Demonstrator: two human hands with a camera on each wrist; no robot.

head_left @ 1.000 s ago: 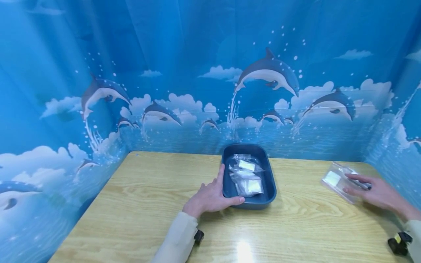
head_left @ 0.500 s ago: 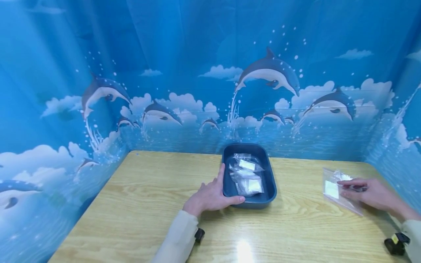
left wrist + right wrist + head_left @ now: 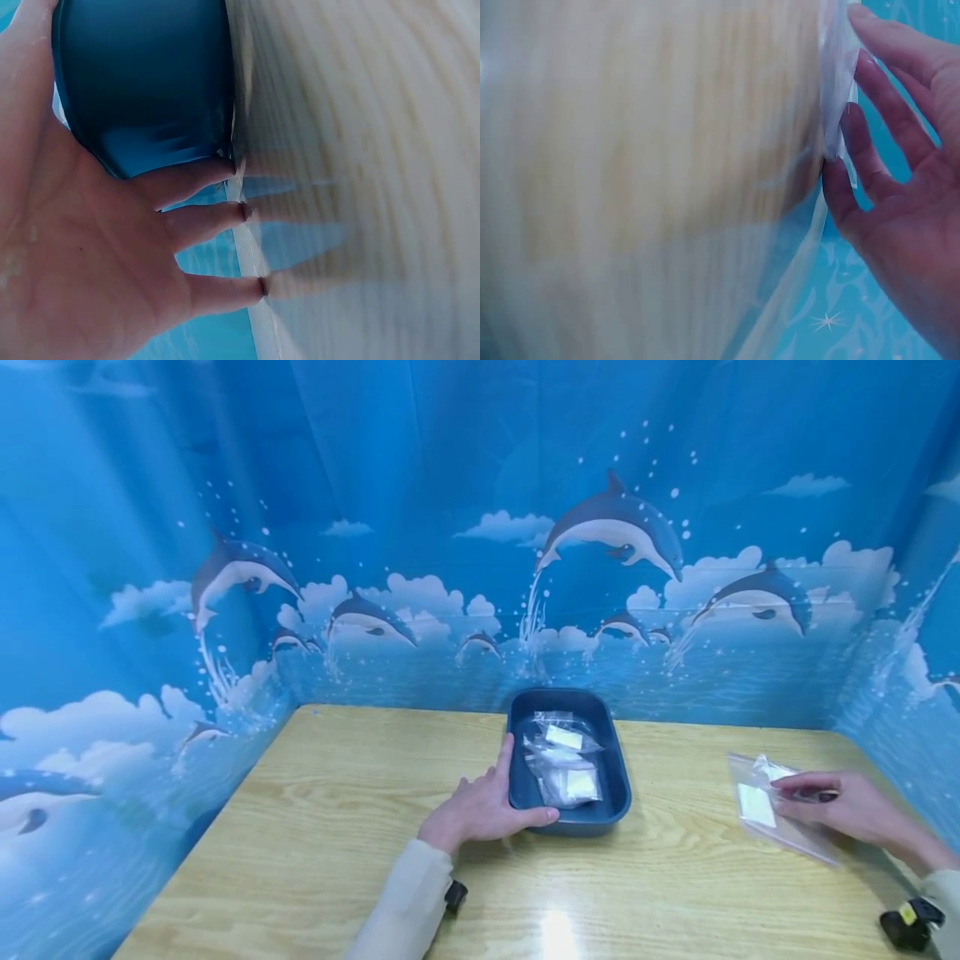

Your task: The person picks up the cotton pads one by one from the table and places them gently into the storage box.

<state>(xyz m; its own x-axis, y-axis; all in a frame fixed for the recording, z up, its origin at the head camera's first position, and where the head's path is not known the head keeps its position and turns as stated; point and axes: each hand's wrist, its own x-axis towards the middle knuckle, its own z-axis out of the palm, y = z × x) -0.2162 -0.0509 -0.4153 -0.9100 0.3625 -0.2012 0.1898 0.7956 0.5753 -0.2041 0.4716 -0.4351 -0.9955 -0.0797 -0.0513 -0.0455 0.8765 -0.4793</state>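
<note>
My left hand (image 3: 480, 806) rests against the near left corner of a dark blue tray (image 3: 618, 777), its thumb over the front rim and a finger along the left side. In the left wrist view its other fingers are straight and spread, tips at the tabletop. Inside the tray lie several clear zip bags (image 3: 558, 768) with white labels. At the right, my right hand (image 3: 855, 806) pinches crinkled clear plastic of a zip bag (image 3: 771, 768). Under it lies a flat zip bag (image 3: 756, 804) with a white label. My right fingers partly hide both bags.
The wooden table (image 3: 360, 793) runs back to a blue dolphin-print curtain (image 3: 420, 527), which also hangs along both sides. The tray stands near the table's back edge. Bare wood lies between the tray and the bags at right.
My right fingers have come together on the plastic. The bags at right have turned and shifted slightly toward me. My left hand and the tray stay where they were.
</note>
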